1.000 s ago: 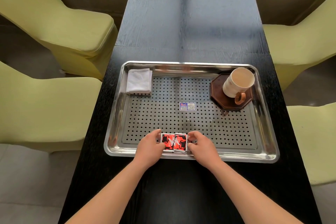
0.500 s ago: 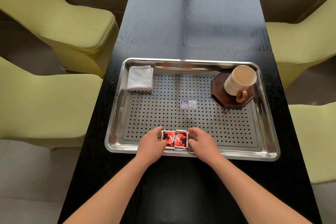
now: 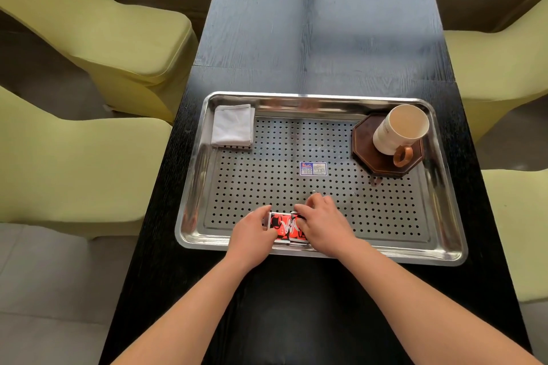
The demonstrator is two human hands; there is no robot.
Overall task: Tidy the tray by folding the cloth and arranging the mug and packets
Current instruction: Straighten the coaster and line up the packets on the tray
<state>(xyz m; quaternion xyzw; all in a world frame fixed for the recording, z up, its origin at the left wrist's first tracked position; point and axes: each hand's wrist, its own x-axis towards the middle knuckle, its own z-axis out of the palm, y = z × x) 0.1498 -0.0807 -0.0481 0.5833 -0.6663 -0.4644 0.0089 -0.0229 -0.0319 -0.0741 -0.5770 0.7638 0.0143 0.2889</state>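
Note:
A perforated steel tray (image 3: pixel 444 225) lies on the black table. Red, black and white packets (image 3: pixel 283 225) sit side by side at the tray's near edge. My left hand (image 3: pixel 252 234) presses their left side; my right hand (image 3: pixel 323 224) lies over their right half, hiding part of them. A folded white cloth (image 3: pixel 233 125) rests in the tray's far left corner. In the far right corner a cream mug (image 3: pixel 398 129) with a brown handle stands on a dark octagonal coaster (image 3: pixel 367 151).
A small printed sticker (image 3: pixel 313 168) is stuck at the tray's middle. The black table (image 3: pixel 320 24) stretches away beyond the tray. Yellow-green covered chairs (image 3: pixel 98 18) flank both long sides of the table.
My right hand has slid left over the packets, covering their right half. My left hand stays at their left side. The packets look pushed closer together.

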